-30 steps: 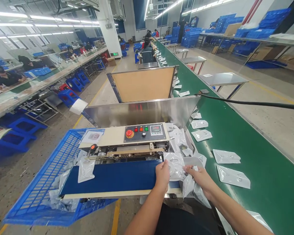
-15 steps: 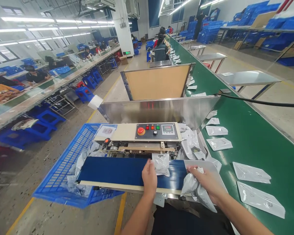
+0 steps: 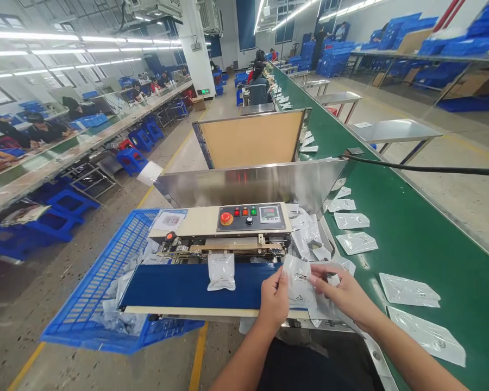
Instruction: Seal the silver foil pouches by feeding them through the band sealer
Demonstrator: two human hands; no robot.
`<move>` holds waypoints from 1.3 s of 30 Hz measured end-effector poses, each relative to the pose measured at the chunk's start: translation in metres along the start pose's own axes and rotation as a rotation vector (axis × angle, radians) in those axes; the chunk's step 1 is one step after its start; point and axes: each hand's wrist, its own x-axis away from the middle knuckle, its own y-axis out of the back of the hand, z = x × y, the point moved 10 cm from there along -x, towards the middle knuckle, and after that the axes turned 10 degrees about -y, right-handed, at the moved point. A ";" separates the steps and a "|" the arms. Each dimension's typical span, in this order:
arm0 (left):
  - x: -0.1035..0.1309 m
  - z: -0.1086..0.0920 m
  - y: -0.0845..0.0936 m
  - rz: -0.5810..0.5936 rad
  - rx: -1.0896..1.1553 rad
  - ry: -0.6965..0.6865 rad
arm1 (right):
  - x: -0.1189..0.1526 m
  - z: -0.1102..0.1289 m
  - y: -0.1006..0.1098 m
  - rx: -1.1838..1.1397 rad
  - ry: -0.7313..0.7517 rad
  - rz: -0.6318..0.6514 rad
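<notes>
My left hand [image 3: 274,297] pinches the left edge of a white plastic pouch [image 3: 298,282] with dark printing, held upright over the right end of the blue belt [image 3: 167,285]. The fingers of my right hand [image 3: 342,290] close on the pouch's right edge. Another pale pouch [image 3: 325,307] shows beneath my right hand; whether that hand grips it too I cannot tell. Further left, a second white pouch [image 3: 221,272] hangs from the band sealer [image 3: 199,221] with its lower part over the belt. More white pouches [image 3: 305,231] lie heaped right of the sealer.
A blue crate [image 3: 101,288] with pouches stands under the belt's left end. Several flat pouches lie on the green conveyor [image 3: 395,244] at right. Behind the sealer rises a metal panel [image 3: 248,182]. A black cable [image 3: 424,169] crosses the conveyor. People sit further back.
The pouch in the sealer has moved left along the belt, and my left hand has left it. My hands have come together on another pouch, raised from the right. The view has shifted slightly.
</notes>
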 end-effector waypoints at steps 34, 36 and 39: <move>-0.037 0.090 0.024 -0.264 -0.184 0.205 | -0.059 -0.055 0.015 0.025 -0.270 -0.039; -0.039 0.084 0.044 -0.287 -0.189 0.195 | -0.065 -0.044 -0.001 0.066 -0.266 -0.020; -0.032 0.062 0.077 -0.306 -0.214 0.147 | -0.062 -0.029 -0.014 0.131 -0.238 -0.007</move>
